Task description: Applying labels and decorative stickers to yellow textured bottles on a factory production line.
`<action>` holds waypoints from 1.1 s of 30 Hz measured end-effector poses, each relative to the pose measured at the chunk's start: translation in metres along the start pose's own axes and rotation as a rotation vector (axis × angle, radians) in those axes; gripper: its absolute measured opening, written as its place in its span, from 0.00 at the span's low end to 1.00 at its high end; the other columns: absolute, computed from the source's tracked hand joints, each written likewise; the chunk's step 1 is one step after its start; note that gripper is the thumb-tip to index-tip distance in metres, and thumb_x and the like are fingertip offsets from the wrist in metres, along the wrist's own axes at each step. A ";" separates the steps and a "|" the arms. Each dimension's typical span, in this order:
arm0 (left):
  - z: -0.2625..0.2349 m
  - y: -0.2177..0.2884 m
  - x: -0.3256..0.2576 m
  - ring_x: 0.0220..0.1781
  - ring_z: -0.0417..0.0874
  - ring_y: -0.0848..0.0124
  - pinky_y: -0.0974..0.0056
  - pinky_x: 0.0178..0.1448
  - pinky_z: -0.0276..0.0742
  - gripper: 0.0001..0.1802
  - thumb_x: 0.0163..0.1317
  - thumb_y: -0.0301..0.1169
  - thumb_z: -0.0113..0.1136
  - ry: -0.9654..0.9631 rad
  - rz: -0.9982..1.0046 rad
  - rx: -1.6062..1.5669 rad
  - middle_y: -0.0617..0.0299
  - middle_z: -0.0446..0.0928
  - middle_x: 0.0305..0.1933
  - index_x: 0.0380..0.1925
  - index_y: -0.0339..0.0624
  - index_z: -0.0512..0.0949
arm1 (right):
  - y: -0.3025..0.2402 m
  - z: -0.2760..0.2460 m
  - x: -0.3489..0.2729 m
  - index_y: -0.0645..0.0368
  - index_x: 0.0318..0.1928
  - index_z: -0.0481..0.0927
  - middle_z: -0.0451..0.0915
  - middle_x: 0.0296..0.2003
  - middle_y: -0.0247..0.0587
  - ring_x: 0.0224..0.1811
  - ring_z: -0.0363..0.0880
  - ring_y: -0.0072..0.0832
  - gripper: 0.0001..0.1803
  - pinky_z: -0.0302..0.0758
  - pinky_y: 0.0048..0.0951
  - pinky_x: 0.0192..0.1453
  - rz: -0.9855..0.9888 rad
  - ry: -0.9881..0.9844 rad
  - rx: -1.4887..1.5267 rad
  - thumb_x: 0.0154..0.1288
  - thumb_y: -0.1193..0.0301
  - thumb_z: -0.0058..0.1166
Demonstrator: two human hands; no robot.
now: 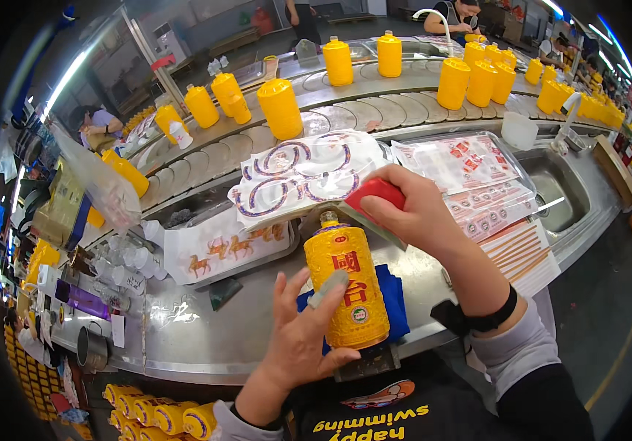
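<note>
From my end I make out a yellow bottle (358, 283) with a raised, bumpy skin, large red characters down its face, a small red oval near the shoulder and a round pale emblem low down. I see it at the near edge of the metal counter (213, 334), over a blue cloth (394, 298), its clear neck pointing away and its base toward the wearer; the left hand (297, 327) touches its side and face. I also have a red-backed scraper (376, 194) with a flat, pale blade, slanted in the right hand (422, 213) near the neck; I can't tell whether they touch.
</note>
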State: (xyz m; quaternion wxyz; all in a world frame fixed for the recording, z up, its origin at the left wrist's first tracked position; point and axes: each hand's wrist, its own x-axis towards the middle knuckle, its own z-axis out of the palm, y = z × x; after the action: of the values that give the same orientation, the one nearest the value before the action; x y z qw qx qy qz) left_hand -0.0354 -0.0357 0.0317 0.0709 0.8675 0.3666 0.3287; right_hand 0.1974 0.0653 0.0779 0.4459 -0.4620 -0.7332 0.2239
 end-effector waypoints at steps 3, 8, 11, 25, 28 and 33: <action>-0.005 -0.011 0.030 0.71 0.58 0.50 0.40 0.76 0.37 0.40 0.64 0.62 0.48 -0.134 0.081 0.146 0.56 0.76 0.59 0.66 0.46 0.66 | 0.007 -0.003 -0.026 0.62 0.45 0.79 0.83 0.35 0.48 0.37 0.83 0.33 0.17 0.78 0.29 0.44 0.148 0.044 0.132 0.59 0.66 0.61; -0.011 -0.027 0.059 0.68 0.62 0.54 0.44 0.77 0.39 0.33 0.69 0.56 0.45 -0.115 0.081 0.232 0.59 0.77 0.57 0.65 0.46 0.68 | 0.011 -0.003 -0.047 0.61 0.45 0.79 0.82 0.36 0.39 0.38 0.79 0.23 0.15 0.76 0.25 0.44 0.229 0.023 0.312 0.61 0.67 0.62; -0.004 -0.033 0.061 0.67 0.63 0.53 0.46 0.77 0.39 0.30 0.70 0.52 0.46 -0.029 0.017 0.100 0.58 0.78 0.56 0.64 0.45 0.69 | 0.005 0.001 -0.038 0.62 0.46 0.78 0.82 0.37 0.38 0.38 0.79 0.22 0.15 0.76 0.25 0.44 0.203 -0.068 0.335 0.62 0.68 0.62; 0.031 0.014 -0.043 0.69 0.62 0.46 0.36 0.74 0.44 0.47 0.52 0.49 0.70 0.149 -0.325 -0.076 0.42 0.68 0.60 0.66 0.34 0.62 | 0.012 0.005 -0.047 0.62 0.44 0.78 0.82 0.34 0.41 0.36 0.80 0.24 0.14 0.76 0.25 0.41 0.186 0.066 0.249 0.61 0.68 0.62; 0.020 0.021 -0.026 0.66 0.70 0.54 0.34 0.74 0.44 0.34 0.53 0.40 0.69 0.158 -0.069 0.308 0.57 0.79 0.39 0.60 0.44 0.72 | 0.010 0.001 -0.064 0.61 0.45 0.77 0.81 0.37 0.34 0.38 0.77 0.18 0.13 0.75 0.21 0.43 0.250 0.045 0.368 0.63 0.69 0.62; 0.025 0.018 -0.027 0.66 0.70 0.54 0.32 0.74 0.43 0.32 0.53 0.40 0.70 0.226 0.124 0.337 0.56 0.78 0.44 0.59 0.50 0.73 | 0.009 -0.005 -0.078 0.62 0.45 0.78 0.82 0.35 0.35 0.37 0.79 0.17 0.14 0.76 0.20 0.41 0.286 0.104 0.441 0.63 0.68 0.63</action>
State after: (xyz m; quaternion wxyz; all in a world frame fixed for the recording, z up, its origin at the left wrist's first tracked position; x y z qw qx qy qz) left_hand -0.0230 -0.0640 0.0050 -0.1370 0.8456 0.3679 0.3619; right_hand 0.2192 0.0008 0.0389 0.5366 -0.4635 -0.5700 0.4152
